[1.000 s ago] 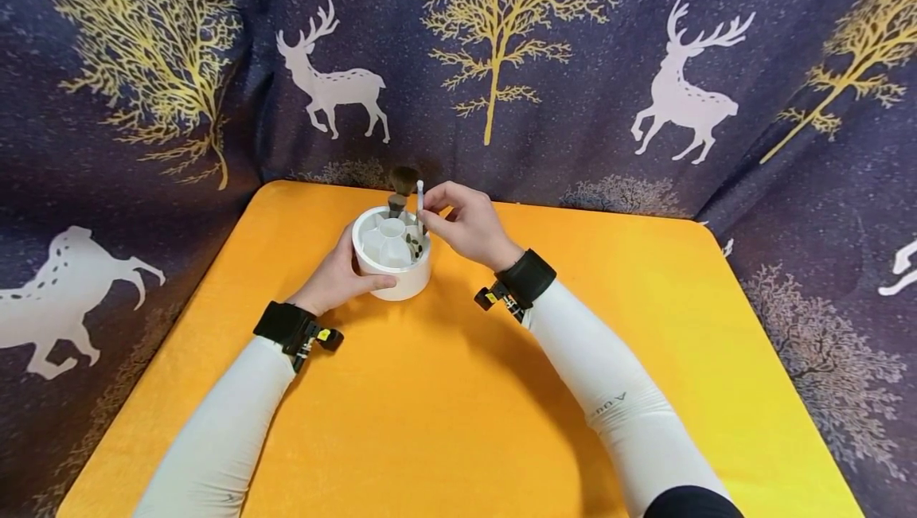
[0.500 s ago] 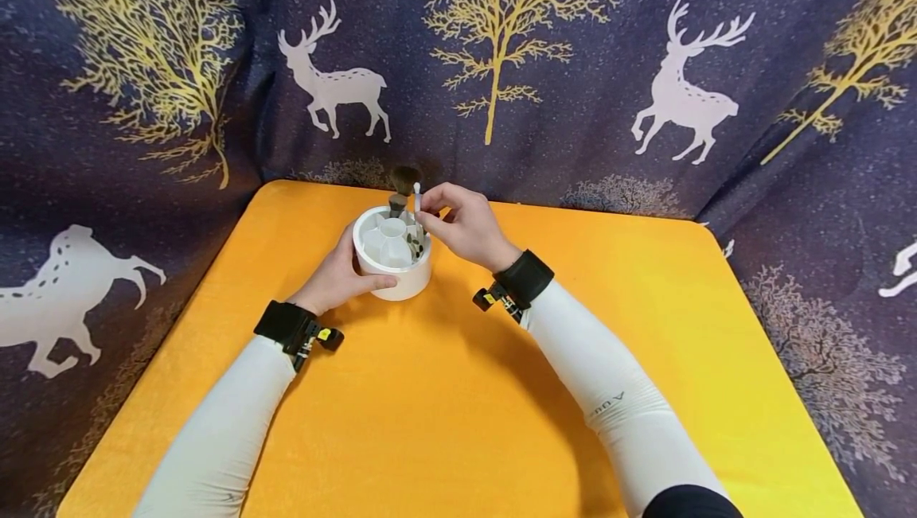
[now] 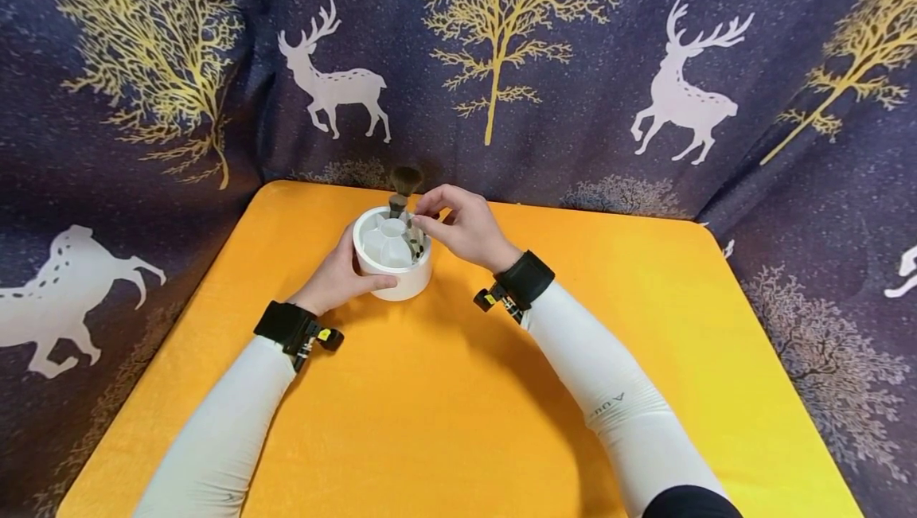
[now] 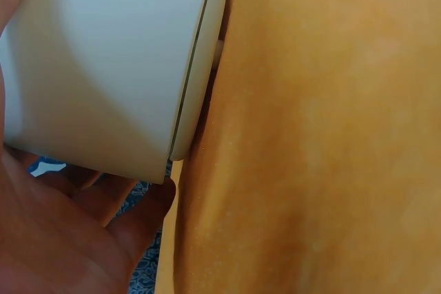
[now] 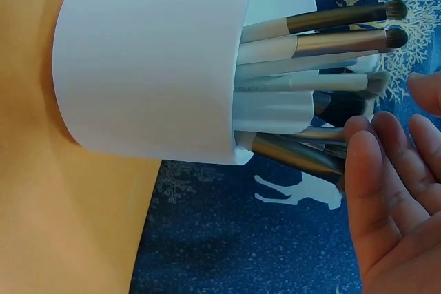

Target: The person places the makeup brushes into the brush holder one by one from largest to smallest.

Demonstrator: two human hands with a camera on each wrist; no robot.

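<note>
My left hand (image 3: pixel 333 275) grips the white round makeup brush holder (image 3: pixel 411 283) from its left side, the thumb lying across the front. In the left wrist view, the fingers curve round the holder's smooth wall (image 4: pixel 103 67). The right hand (image 3: pixel 469 223) is at the holder's back right rim, with thumb and fingertips apart in the right wrist view. Several makeup brushes stand in the holder, including a white-handled brush (image 5: pixel 331 82) and a copper-coloured one (image 5: pixel 344 40). At the back rise a large fluffy brush (image 3: pixel 406 180) and a smaller one (image 3: pixel 397 204).
The holder stands near the back edge of a table with an orange cloth (image 3: pixel 444 399). Behind the table hangs a dark blue curtain (image 3: pixel 544 120) printed with white deer and golden trees.
The slim white brush in the right hand has gone down into the holder, and its white tip no longer shows above the fingers. The fingers have shifted slightly left. The left hand keeps still.
</note>
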